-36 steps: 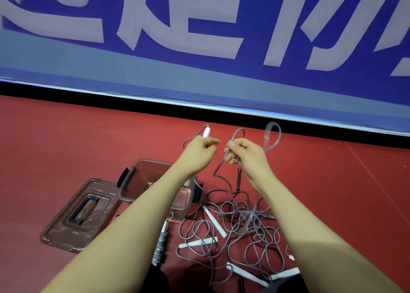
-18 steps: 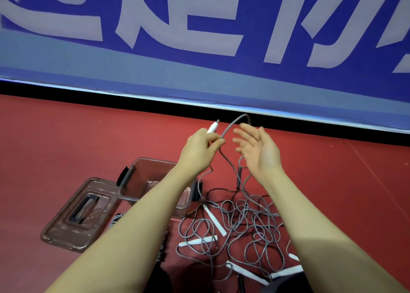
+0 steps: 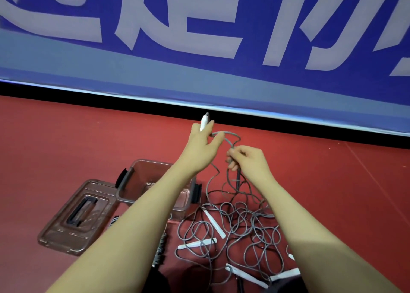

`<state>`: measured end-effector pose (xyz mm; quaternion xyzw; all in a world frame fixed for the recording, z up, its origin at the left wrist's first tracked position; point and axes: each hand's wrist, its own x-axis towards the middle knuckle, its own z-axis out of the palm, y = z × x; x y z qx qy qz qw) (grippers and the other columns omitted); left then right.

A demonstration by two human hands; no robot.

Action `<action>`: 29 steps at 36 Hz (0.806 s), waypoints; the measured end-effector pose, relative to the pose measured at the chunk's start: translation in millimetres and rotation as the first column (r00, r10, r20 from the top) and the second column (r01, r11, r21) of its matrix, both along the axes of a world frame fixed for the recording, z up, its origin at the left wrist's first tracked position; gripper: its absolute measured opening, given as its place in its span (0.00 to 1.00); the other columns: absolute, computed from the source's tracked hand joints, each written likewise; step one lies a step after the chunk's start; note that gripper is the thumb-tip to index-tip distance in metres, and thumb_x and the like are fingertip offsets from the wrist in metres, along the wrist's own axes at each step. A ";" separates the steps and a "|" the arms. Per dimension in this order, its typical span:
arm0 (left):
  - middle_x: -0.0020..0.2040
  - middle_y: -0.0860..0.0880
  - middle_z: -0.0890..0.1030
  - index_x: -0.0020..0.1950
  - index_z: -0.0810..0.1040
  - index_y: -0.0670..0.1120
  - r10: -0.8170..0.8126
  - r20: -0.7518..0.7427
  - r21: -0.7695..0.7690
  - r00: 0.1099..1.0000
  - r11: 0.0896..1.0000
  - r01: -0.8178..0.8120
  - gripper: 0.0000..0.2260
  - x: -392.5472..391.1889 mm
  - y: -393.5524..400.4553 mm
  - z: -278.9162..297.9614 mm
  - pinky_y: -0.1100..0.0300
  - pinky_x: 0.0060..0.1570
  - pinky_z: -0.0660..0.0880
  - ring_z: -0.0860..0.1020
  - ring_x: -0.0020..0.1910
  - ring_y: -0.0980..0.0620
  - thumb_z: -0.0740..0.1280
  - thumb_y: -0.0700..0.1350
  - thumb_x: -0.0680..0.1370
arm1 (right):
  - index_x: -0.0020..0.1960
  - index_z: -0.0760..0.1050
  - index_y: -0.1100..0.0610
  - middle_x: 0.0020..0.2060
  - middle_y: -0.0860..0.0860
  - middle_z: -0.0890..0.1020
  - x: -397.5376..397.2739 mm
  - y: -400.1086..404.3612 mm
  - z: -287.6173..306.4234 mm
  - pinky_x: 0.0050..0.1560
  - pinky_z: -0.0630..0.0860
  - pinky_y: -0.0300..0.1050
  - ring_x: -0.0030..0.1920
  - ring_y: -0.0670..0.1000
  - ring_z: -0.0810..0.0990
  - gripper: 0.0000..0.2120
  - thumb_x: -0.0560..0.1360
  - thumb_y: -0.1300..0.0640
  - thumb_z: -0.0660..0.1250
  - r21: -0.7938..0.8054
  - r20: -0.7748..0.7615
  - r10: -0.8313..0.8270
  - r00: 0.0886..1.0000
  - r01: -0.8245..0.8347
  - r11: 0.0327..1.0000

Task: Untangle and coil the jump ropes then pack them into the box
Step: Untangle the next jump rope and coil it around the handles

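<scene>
Lying flat at the left of the red floor [image 3: 66, 142] is the brown lid [image 3: 77, 217], handle side up, and just to its right the open brown box [image 3: 131, 179] is sitting with its black latches showing; the left forearm is crossing over its near right part.

The left hand [image 3: 203, 146] is raised above the box's far right side, gripping a white handle [image 3: 204, 122] whose tip is pointing up and away toward the blue banner [image 3: 199, 37], its long axis running nearly upright. From it the grey cord [image 3: 230, 137] is arching over to the right hand [image 3: 248, 162], which is curling its fingers around the strand and pinching it, close beside the left.

Below the right hand the cord is dropping to the tangled ropes [image 3: 239, 226] heaped on the floor right of the box, with more white handles lying among the loops at mixed angles, one [image 3: 214, 223] slanting toward the box.

The cord is looking light, thin and limp, probably a little springy, so it will likely be holding kinks and snagging on neighbouring loops. The rigid handles are the sure places to grip; the cord itself is best fed through lightly closed fingers, drawing one strand free at a time rather than tugging the heap.
</scene>
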<state>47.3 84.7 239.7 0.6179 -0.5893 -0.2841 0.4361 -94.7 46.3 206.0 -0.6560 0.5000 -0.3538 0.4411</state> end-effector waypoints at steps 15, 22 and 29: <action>0.49 0.49 0.65 0.52 0.81 0.45 -0.093 0.202 0.032 0.975 0.996 0.088 0.11 2.9 2.8 -32.4 0.54 0.58 0.69 0.69 0.51 0.50 0.67 0.51 0.77 | 0.44 0.75 0.65 0.33 0.56 0.80 11.4 2.2 41.2 0.33 0.76 0.36 0.30 0.47 0.79 0.10 0.80 0.64 0.59 0.267 0.708 -0.231 0.667 0.050 0.963; 0.42 0.51 0.65 0.43 0.82 0.50 -0.052 0.138 -0.024 0.989 0.998 0.055 0.06 1.2 3.9 -25.2 0.62 0.44 0.65 0.68 0.43 0.53 0.69 0.50 0.76 | 0.45 0.75 0.64 0.34 0.56 0.81 6.4 -0.8 48.9 0.33 0.77 0.36 0.29 0.46 0.80 0.08 0.80 0.64 0.59 0.338 0.811 -0.322 0.489 0.058 0.939; 0.41 0.54 0.64 0.43 0.80 0.44 0.109 0.180 -0.180 0.978 0.981 -0.077 0.08 1.5 -1.4 -18.1 0.56 0.46 0.70 0.69 0.45 0.47 0.67 0.47 0.78 | 0.54 0.76 0.67 0.40 0.56 0.82 4.0 -6.3 31.4 0.34 0.75 0.36 0.37 0.51 0.79 0.08 0.78 0.66 0.60 0.281 0.553 -0.209 0.806 0.056 0.958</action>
